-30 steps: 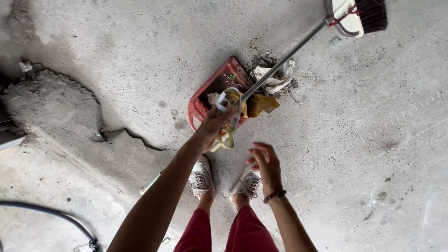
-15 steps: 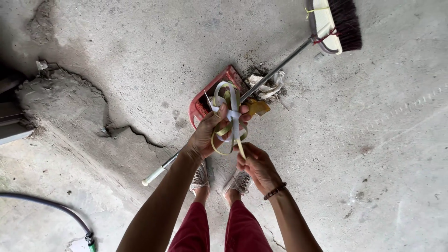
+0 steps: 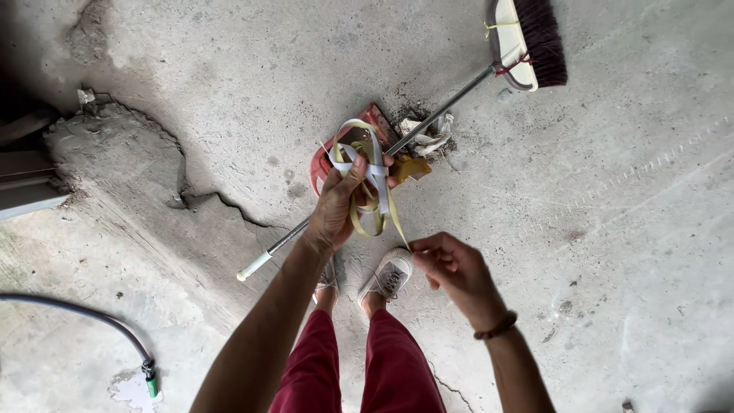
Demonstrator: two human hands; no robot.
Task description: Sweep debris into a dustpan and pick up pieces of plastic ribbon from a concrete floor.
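— What has the left hand [image 3: 340,206] got?

— A bundle of flat strap [image 3: 372,177], yellowish and pale, looped several times. The fingers are clenched round the middle of the loops, thumb up across the front, holding them above the floor [image 3: 612,229].

— And the right hand [image 3: 451,264]?

— It pinches the loose end of that same strap between thumb and fingertips. The end runs down in a straight line from the bundle to the pinch, so the two hands are apart with the strap stretched between them. There is a dark bead bracelet [image 3: 495,327] on that wrist.

— What lies under the strap?

— A red dustpan [image 3: 325,157] on the concrete, partly hidden behind the loops and the left hand. Just beside its mouth sits a small heap of rubbish [image 3: 424,138]: crumpled pale scraps, dirt, and a yellow-brown piece [image 3: 410,168].

— The broom?

— The broom [image 3: 527,42] lies on the floor, dark bristles in a pale head at the top right. Its metal handle runs slantwise down to the left, passing the dustpan and behind the left hand, ending in a white grip.

— Anything else?

— The person's own red trousers and a light shoe [image 3: 388,275] below the hands, a crack across the concrete, and a dark hose [image 3: 84,317] with a green fitting at the lower left.
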